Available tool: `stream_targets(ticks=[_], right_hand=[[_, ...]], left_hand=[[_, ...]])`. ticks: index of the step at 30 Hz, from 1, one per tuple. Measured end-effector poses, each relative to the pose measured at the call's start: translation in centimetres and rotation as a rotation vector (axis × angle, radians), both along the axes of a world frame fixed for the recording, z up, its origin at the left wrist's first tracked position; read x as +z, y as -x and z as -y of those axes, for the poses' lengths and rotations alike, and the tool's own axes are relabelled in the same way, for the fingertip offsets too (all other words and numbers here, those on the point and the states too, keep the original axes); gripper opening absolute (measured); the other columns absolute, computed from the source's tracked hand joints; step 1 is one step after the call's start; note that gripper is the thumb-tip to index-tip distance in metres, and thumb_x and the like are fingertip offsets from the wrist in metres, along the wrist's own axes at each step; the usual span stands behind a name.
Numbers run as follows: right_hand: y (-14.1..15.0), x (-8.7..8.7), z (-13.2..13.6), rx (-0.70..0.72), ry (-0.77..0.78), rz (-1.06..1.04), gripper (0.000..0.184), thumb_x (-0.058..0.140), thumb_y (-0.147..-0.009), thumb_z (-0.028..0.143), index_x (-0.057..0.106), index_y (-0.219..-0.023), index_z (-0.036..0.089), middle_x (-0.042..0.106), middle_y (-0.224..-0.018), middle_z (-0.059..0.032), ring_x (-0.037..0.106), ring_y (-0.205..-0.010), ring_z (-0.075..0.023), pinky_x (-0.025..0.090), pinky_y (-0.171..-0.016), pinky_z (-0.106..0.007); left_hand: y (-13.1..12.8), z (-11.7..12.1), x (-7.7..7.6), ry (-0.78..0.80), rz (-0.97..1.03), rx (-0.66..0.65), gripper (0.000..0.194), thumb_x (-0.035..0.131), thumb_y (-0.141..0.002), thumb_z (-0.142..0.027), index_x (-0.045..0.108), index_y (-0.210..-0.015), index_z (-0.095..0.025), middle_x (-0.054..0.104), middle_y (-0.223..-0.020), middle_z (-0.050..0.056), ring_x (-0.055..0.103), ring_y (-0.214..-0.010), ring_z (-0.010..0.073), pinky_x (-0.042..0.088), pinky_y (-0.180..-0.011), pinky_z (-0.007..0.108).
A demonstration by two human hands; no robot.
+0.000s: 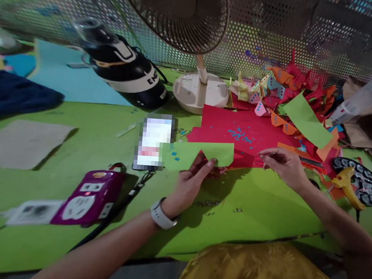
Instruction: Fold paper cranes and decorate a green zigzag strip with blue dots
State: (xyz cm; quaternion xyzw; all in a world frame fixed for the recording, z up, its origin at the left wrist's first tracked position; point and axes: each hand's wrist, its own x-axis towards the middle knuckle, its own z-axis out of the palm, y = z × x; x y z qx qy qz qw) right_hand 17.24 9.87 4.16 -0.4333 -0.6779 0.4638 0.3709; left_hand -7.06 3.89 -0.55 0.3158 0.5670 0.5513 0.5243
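My left hand (192, 180), with a white watch on the wrist, pinches a small dark red piece of folded paper (200, 161) just below a green paper strip (197, 154). My right hand (283, 163) rests at the edge of a large red paper sheet (237, 132) with its fingers curled; what they hold, if anything, I cannot make out. Small blue paper bits are scattered on the red sheet.
A table fan's base (199, 91) stands at the back, a black and white bottle (127, 71) to its left. A phone (154, 141), a purple power strip (89, 196), a heap of coloured paper scraps (291, 91), a yellow glue gun (348, 185) and a clear glue bottle (360, 100) lie on the green table (86, 145).
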Motion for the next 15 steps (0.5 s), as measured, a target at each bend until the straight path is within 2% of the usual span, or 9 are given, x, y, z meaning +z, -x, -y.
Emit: stream_targets(ticks=[4, 6, 10, 15], right_hand=[[0.2, -0.8, -0.9, -0.066, -0.262, 0.238, 0.022, 0.067, -0.087, 0.041, 0.076, -0.084, 0.022, 0.074, -0.087, -0.0065, 0.071, -0.081, -0.0203, 0.058, -0.072, -0.034], [0.0, -0.9, -1.2, -0.058, -0.333, 0.317, 0.021, 0.065, -0.087, 0.037, 0.076, -0.080, 0.021, 0.076, -0.089, -0.0077, 0.072, -0.084, -0.0222, 0.058, -0.078, -0.036], [-0.2, -1.0, -1.6, 0.002, -0.256, 0.300, 0.019, 0.065, -0.087, 0.034, 0.077, -0.081, 0.020, 0.078, -0.088, -0.0056, 0.073, -0.077, -0.0200, 0.061, -0.072, -0.033], [0.5, -1.4, -3.3, -0.153, -0.197, 0.126, 0.021, 0.069, -0.085, 0.040, 0.077, -0.084, 0.021, 0.078, -0.087, -0.0040, 0.073, -0.075, -0.0200, 0.061, -0.067, -0.032]], left_hand=[[-0.1, -0.1, 0.3, 0.024, 0.047, -0.010, 0.052, 0.084, -0.056, -0.059, 0.065, -0.085, -0.019, 0.070, -0.084, 0.003, 0.073, -0.083, 0.0253, 0.062, -0.075, 0.033], [-0.2, -0.1, 0.3, 0.022, 0.040, 0.004, 0.050, 0.084, -0.057, -0.057, 0.066, -0.085, -0.019, 0.070, -0.087, 0.003, 0.073, -0.084, 0.0254, 0.062, -0.077, 0.035], [-0.1, 0.0, 0.1, 0.016, -0.008, 0.022, 0.044, 0.084, -0.058, -0.051, 0.067, -0.082, -0.019, 0.071, -0.095, 0.004, 0.071, -0.093, 0.0264, 0.061, -0.085, 0.035], [0.1, 0.2, 0.0, 0.033, 0.006, -0.038, 0.044, 0.082, -0.062, -0.056, 0.068, -0.082, -0.019, 0.072, -0.086, 0.005, 0.073, -0.086, 0.0266, 0.062, -0.080, 0.036]])
